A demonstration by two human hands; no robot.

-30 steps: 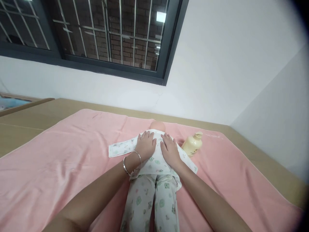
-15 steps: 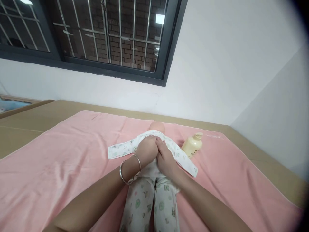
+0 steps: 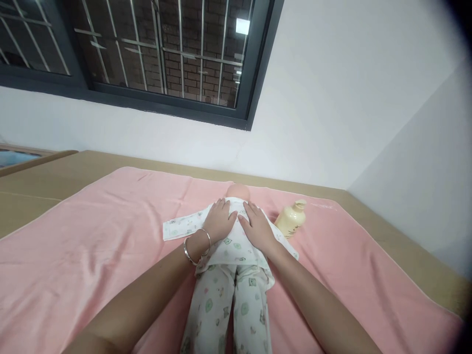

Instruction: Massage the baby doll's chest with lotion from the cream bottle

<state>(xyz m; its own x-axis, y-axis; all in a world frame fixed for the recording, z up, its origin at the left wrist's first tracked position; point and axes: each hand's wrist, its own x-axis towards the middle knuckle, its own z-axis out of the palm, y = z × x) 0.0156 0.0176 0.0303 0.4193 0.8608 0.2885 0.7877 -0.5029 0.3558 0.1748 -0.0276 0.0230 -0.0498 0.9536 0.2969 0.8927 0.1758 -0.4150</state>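
White painted wall (image 3: 324, 88) runs behind far edge of tan, wood-look flat surface (image 3: 51, 182). Pale-pink soft fabric cloth (image 3: 110, 221), rumpled on its L side, covers much of surface, stopping just short of far edge. Peach, round-headed doll (image 3: 232, 253) in white top & trousers w/ small green/grey prints lies approx. mid-cloth: head by cloth's far edge, legs twd near edge, one sleeve out twd L edge. Person's bare L hand (image 3: 220, 220) & bare R hand (image 3: 257, 227) rest flat on doll's upper torso; fingers straight, nearly tog., thumbs angled inward, tips nr each other. Cream, glossy rounded bottle (image 3: 291, 220) sits R of doll, nr cloth's far R corner. Thin silver metal bangles (image 3: 186, 250) circle L wrist.
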